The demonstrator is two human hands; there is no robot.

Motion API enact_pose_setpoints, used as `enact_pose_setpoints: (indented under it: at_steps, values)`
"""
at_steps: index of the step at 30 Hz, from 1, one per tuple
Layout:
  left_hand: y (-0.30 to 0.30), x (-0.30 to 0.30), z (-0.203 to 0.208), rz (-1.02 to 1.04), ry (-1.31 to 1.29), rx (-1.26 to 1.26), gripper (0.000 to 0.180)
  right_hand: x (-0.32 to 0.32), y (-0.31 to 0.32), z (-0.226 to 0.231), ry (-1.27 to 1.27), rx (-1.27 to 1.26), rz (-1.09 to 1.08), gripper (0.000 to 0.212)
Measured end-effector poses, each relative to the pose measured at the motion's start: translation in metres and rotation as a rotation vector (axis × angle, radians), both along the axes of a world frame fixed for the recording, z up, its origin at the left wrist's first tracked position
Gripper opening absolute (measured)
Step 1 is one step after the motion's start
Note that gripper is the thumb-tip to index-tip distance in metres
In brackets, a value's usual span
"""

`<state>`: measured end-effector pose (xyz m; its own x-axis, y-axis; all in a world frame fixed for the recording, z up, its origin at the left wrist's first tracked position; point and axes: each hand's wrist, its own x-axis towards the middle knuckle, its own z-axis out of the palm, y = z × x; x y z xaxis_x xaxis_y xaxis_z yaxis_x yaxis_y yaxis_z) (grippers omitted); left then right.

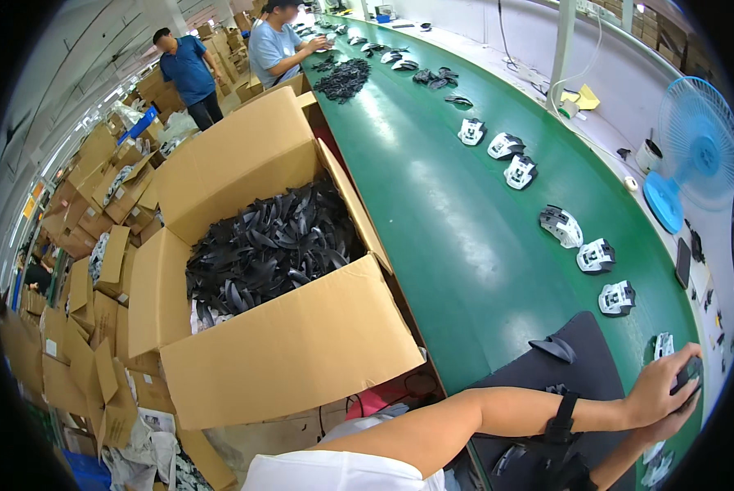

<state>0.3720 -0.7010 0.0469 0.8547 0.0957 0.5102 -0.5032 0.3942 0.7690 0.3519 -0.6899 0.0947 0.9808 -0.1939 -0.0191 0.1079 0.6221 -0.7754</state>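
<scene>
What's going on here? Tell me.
The person's left hand holds a dark, rounded plastic piece at the right of a long green table, the right hand close beneath. White-and-black, mouse-shaped plastic parts lie in a loose row. Beside the table stands an open brown cardboard box of curved black plastic pieces.

L hand (653, 394) + R hand (669, 425) at dk mouse part (687, 376)

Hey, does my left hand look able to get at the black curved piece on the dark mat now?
Probably yes: the black curved piece lies uncovered on the dark mat, near your left forearm. The left hand seems to hold a dark part, which it would likely have to release first.
</scene>
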Motion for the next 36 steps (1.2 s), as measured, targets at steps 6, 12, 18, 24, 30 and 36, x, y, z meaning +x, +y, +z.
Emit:
enact_pose_setpoints:
  at_steps: [6, 12, 18, 24, 30, 36]
  values:
    - [-0.012, -0.005, -0.003, -0.024, 0.120, -0.004, 0.031, 0.005, -0.007, 0.001, -0.052, -0.004, 0.013, 0.042]
    - [-0.013, -0.006, -0.002, 0.005, 0.070, 0.068, 0.031, -0.002, 0.041, 0.032, -0.081, 0.015, 0.064, 0.042]
    - [-0.004, -0.020, 0.012, -0.016, 0.103, 0.016, 0.033, -0.013, 0.081, 0.050, -0.102, 0.019, 0.145, 0.041]
    - [-0.022, 0.009, -0.021, 0.050, -0.048, 0.142, 0.040, -0.019, 0.120, 0.084, -0.143, 0.050, 0.252, 0.040]
    - [-0.027, 0.010, -0.026, -0.067, -0.197, 0.366, 0.038, -0.027, 0.160, 0.117, -0.191, 0.066, 0.310, 0.039]
    - [-0.047, 0.007, -0.032, 0.032, -0.100, 0.487, 0.030, -0.032, 0.186, 0.124, -0.233, 0.065, 0.398, 0.039]
